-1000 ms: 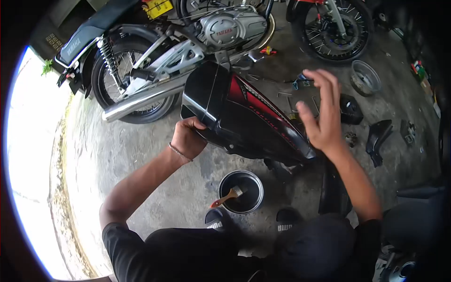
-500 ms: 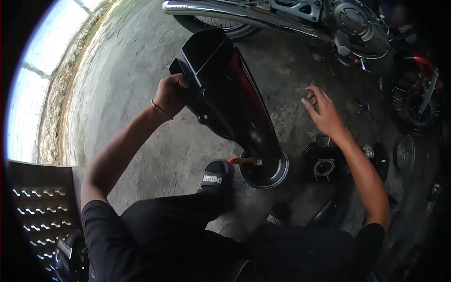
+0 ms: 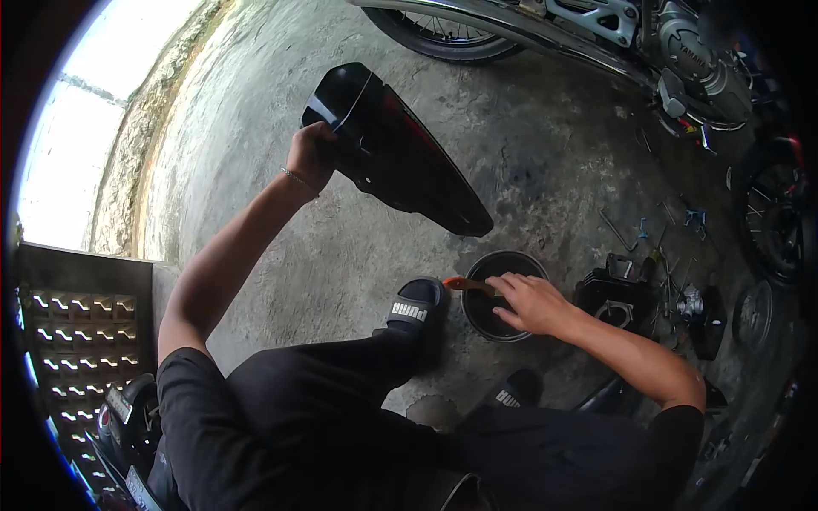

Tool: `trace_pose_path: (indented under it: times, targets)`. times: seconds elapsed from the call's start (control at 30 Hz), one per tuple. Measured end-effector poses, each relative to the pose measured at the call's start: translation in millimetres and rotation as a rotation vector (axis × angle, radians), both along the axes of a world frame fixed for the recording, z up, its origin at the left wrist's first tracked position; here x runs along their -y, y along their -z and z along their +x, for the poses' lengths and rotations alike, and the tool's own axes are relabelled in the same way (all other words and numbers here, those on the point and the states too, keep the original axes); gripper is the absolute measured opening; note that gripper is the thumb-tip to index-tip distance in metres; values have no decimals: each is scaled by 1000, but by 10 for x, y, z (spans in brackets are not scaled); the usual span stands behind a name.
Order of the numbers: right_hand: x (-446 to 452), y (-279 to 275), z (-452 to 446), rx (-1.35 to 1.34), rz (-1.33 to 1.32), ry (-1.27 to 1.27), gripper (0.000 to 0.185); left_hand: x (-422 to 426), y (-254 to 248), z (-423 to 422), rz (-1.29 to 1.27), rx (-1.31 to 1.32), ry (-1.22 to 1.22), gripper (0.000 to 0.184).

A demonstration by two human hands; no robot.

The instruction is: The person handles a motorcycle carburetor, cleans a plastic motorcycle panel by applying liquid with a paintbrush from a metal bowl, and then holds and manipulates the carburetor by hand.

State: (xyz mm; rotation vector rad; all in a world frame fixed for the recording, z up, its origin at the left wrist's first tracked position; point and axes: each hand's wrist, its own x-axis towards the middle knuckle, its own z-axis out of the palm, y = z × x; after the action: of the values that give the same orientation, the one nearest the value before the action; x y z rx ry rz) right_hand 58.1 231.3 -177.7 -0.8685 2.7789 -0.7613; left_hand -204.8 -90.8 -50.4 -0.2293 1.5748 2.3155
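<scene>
My left hand (image 3: 312,158) grips a glossy black motorcycle body panel (image 3: 396,162) with a red stripe at its upper end. The panel hangs tilted above the floor, its narrow end pointing down and right. My right hand (image 3: 530,301) reaches over a round metal basin (image 3: 545,271) on the floor, fingers extended and thumb apart. Just left of its fingertips, a paintbrush with an orange handle (image 3: 460,283) rests across the basin's rim; its bristle end is hard to see. Whether my fingers touch the brush I cannot tell.
A motorcycle (image 3: 588,47) stands at the top right. Right of the basin lie an engine cylinder (image 3: 615,294), a carburetor-like metal part (image 3: 690,302) and several tools. My sandaled foot (image 3: 416,305) is beside the basin. Another wheel (image 3: 771,204) stands at far right.
My right hand has moved down and left to the basin. The panel, in my left hand, has been lifted away from above the basin. The view has shifted too.
</scene>
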Motion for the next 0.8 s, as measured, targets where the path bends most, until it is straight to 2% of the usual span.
trace_pose_path:
  times: [0.17,0.3,0.43,0.5,0.53,0.6,0.67,0.7,0.77,0.8]
  targets:
    - [354,84,36,-7,-1,42,64,-277,412,-38,-300,82,-33,10]
    - [471,216,-17,42,42,81,65,-332,540,-225,-475,96,-58,12]
    - [455,294,-61,117,90,86,61,-325,136,-759,18,1188,298,15]
    - [393,334,-80,102,84,52,56,-703,415,-168,-763,-217,59,22]
    - [389,356,-82,93,66,16,51,-766,397,-195,-762,-222,60,22]
    - [406,386,-93,76,27,-62,41,-855,316,-280,-1169,-565,266,29]
    - [400,352,-43,64,4,-62,39,-1174,81,0,-1382,-872,250,34]
    - [386,323,-8,51,-17,-60,37,-1297,-26,91,-1520,-952,337,37]
    - [393,280,44,23,-61,-48,34,-1528,-50,226,-1545,-1021,432,38]
    - [407,285,65,50,-57,-49,32,-1598,64,246,-1500,-1177,418,40]
